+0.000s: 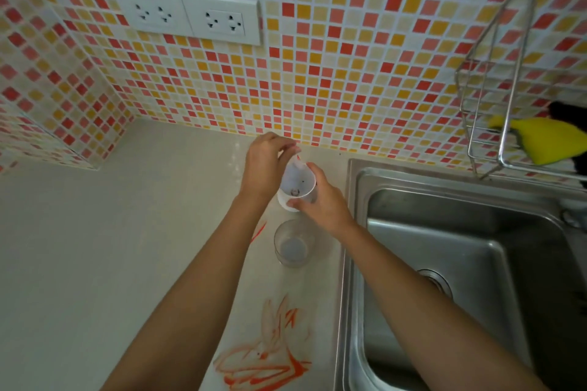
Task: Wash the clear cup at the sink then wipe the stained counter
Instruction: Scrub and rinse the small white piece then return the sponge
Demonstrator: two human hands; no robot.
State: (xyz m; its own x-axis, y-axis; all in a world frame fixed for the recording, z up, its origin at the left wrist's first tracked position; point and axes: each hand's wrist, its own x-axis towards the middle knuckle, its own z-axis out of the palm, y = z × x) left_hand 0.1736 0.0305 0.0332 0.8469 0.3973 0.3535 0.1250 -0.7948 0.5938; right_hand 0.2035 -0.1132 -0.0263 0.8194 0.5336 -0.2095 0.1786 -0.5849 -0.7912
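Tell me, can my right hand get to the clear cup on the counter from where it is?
Probably yes. The clear cup stands uncovered just below your right hand, nothing between them. But that hand is gripping the white container, so it must let go first.

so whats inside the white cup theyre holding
Tilted toward the camera, the white cup shows a small dark speck or two near its bottom. The right hand covers the near rim.

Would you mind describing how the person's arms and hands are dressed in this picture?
Both forearms are bare to the frame's lower edge, with no sleeves in view. The left hand and the right hand wear no gloves, and no watch, bracelet or ring is visible.
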